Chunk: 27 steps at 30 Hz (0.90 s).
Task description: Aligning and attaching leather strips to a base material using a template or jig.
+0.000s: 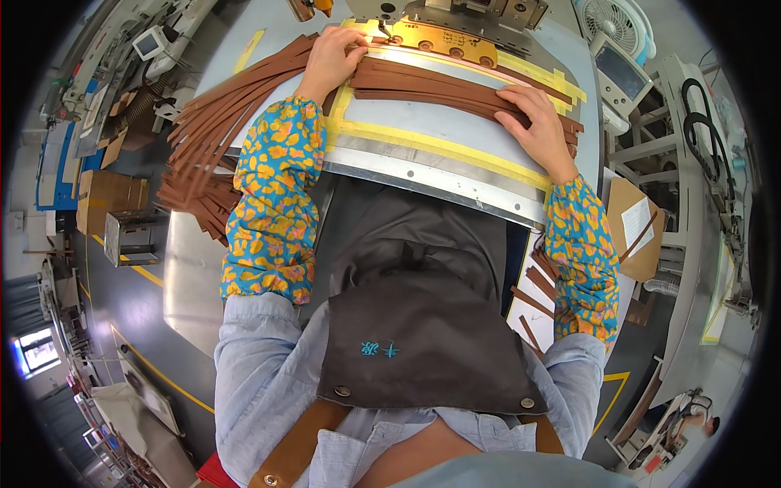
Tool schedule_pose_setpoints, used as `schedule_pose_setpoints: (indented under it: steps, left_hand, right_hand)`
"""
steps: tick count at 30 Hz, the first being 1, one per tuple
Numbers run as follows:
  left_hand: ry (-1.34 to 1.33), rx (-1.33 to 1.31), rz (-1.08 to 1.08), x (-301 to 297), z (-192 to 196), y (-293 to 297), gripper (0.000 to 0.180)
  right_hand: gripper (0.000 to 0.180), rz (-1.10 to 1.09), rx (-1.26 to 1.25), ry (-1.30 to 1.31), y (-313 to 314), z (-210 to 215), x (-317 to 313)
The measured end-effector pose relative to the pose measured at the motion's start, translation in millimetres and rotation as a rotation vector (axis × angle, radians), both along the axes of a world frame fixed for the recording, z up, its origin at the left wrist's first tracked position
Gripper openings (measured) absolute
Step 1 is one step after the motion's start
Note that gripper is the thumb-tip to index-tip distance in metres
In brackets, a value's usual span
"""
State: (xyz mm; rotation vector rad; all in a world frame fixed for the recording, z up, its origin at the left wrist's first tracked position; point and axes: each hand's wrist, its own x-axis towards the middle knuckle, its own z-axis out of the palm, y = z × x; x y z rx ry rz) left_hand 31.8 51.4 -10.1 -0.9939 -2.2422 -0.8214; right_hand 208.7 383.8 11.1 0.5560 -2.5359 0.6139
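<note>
A machine with a lit, yellow-taped plate (pixel 439 42) stands at the far side of the pale work table. My left hand (pixel 332 58) is beside the needle area, its fingers bent and pressed together at the end of a brown strip; the fingertips partly hide it. A pile of flat brown strips (pixel 431 84) lies on the table between my hands. Over the right part of this pile rests my right hand (pixel 533 122), thumb and fingers apart. A larger fanned bundle of brown strips (pixel 236 114) hangs over the table's left edge, next to my left forearm.
Yellow tape (pixel 439 143) runs along the table's metal front edge (pixel 423 175). A control screen (pixel 622 71) and a white fan (pixel 610 28) stand at the far right. More brown strips (pixel 538 281) lie below my right sleeve. A cardboard box (pixel 112 191) sits at the left.
</note>
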Motion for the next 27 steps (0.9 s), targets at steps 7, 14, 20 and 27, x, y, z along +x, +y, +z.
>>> schedule_pose_setpoints:
  steps: [7,14,20,27]
  left_hand:
    - [0.311,-0.221,0.631,24,13,-40,0.024]
    - [0.235,-0.331,0.474,21,4,-91,0.032]
    - [0.161,-0.339,0.345,21,6,-99,0.025]
    - [0.127,-0.135,0.117,62,29,10,0.018]
  right_hand:
    - [0.023,-0.402,0.061,0.013,77,-7,-10]
    - [0.016,-0.496,-0.059,-0.306,131,-8,5]
    - [0.013,-0.219,-0.588,-0.482,134,16,26]
    - [0.012,-0.005,-0.694,-0.565,75,77,65]
